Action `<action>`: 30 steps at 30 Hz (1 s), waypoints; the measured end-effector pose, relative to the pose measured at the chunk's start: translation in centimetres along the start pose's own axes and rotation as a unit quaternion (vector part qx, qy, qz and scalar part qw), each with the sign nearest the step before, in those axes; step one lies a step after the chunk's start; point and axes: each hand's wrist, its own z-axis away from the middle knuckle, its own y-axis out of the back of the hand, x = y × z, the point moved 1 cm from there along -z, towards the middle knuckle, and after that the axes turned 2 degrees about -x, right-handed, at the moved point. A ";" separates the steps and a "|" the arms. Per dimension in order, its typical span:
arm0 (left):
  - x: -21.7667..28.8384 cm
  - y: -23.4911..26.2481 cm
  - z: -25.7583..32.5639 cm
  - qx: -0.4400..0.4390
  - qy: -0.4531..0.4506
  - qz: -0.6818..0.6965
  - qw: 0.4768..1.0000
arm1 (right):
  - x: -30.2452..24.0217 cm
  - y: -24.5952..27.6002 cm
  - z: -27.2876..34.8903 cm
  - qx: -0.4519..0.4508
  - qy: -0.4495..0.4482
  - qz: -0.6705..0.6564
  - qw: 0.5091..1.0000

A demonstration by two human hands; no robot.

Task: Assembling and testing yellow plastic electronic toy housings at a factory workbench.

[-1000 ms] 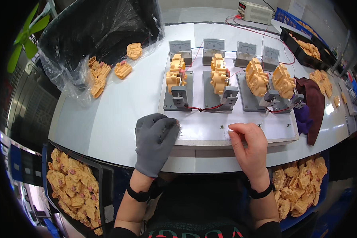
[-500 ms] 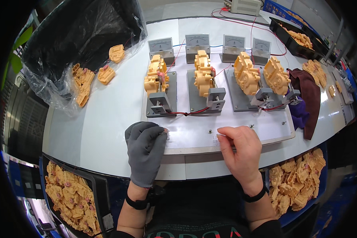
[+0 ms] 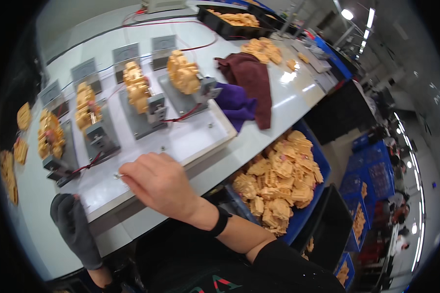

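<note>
Head view, looking down and tilted: a row of four tan plastic housings (image 3: 137, 88) sits in grey fixtures (image 3: 100, 139) on a white board (image 3: 200, 139), with a square meter (image 3: 85, 75) and others like it standing behind; compared with a second ago, the view has swung to the right, pushing the row to the left and bringing a blue bin (image 3: 305, 219) heaped with tan parts (image 3: 278, 180) well into sight; the housings remain in their fixtures, so the work on the board looks undisturbed by this turn.

The left hand (image 3: 74, 229), in a grey glove, is beside the board's near left corner, fingers curled; whether it grips anything cannot be told; the bare right hand (image 3: 159, 183) is over the board's front edge, fingers bent, thumb close under the forefinger, tips just beside a small metal stud (image 3: 116, 176); blur hides whether anything is pinched there; a purple cloth (image 3: 234, 102) and a maroon cloth (image 3: 254, 83) lie right of the board.
</note>
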 end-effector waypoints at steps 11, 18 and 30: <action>-0.4 -1.0 -0.1 -0.013 0.031 0.057 0.998 | 0.2 -0.3 0.4 0.030 0.005 0.025 0.999; 0.4 -0.4 -0.5 -0.028 0.005 0.000 1.000 | 0.1 -0.5 0.3 0.030 0.007 0.030 0.999; 2.1 -1.0 -1.3 -0.035 -0.013 -0.078 0.996 | 0.3 -0.3 0.3 0.037 0.007 0.039 0.999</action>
